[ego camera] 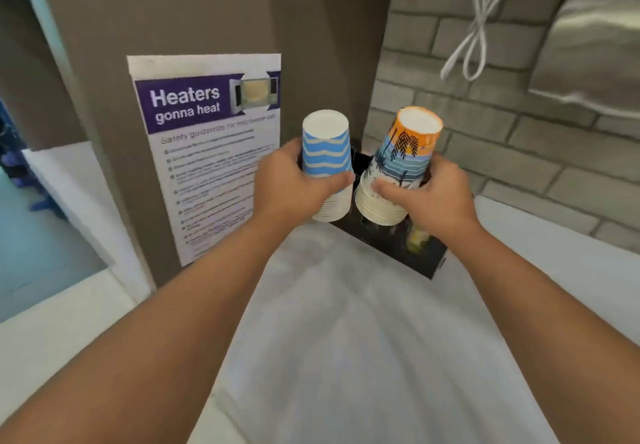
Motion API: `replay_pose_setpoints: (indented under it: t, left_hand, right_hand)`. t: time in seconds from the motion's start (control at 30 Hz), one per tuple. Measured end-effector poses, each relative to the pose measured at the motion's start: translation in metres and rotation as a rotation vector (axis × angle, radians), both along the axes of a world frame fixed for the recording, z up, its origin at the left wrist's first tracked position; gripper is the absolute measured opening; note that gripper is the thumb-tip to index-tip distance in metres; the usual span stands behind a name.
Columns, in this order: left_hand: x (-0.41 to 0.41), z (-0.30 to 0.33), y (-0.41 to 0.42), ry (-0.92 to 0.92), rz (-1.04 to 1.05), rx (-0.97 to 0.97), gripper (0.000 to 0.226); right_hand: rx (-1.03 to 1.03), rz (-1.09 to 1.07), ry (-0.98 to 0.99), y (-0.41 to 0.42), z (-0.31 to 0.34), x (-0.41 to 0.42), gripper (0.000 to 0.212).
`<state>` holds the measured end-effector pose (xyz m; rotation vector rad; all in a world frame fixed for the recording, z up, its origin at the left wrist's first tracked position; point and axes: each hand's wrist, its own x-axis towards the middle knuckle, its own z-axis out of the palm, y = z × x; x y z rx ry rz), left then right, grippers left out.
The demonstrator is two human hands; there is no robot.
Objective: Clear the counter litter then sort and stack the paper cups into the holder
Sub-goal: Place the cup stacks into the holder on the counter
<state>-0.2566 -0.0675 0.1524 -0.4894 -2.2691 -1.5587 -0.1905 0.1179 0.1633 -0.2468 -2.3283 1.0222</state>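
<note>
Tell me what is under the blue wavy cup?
Under the blue wavy cup sit plain white cup rims, nested. The left hand covers part; the holder beneath is mostly hidden.

My paper cups [325,152] look matt, my desk [363,339] smooth and white, the holder [398,253] glossy black, the dispenser [588,48] brushed metal, the wall [502,138] rough brick.

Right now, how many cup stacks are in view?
2. The blue wavy-striped cup stack in the left hand, the orange-topped cup stack in the right hand, both over the black holder. Hidden ones possible.
</note>
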Motion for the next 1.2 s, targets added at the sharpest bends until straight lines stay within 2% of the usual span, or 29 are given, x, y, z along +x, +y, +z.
replay_pose_setpoints:
  t: [0.27,0.37,0.67,0.87,1.03,1.2]
  left_hand:
    - [-0.109,0.011,0.075,0.058,-0.004,-0.039,0.051]
    - [-0.133,-0.001,0.095,0.046,-0.019,-0.073,0.051]
    - [-0.168,-0.024,0.113,-0.018,-0.018,-0.091,0.051]
    - [-0.176,-0.032,0.108,-0.011,0.011,-0.128,0.049]
    - [-0.184,-0.052,0.110,-0.039,-0.015,-0.190,0.059]
    - [-0.180,-0.070,0.111,-0.020,-0.137,-0.225,0.087]
  right_hand:
    - [-0.003,-0.058,0.046,0.070,0.008,-0.090,0.049]
    - [-0.017,-0.058,0.017,0.082,-0.004,-0.107,0.056]
    - [-0.014,-0.066,-0.069,0.092,-0.036,-0.129,0.059]
    - [-0.003,-0.055,-0.102,0.091,-0.043,-0.126,0.051]
    - [0.023,-0.057,-0.119,0.092,-0.047,-0.128,0.052]
    - [0.049,-0.075,-0.151,0.093,-0.058,-0.134,0.060]
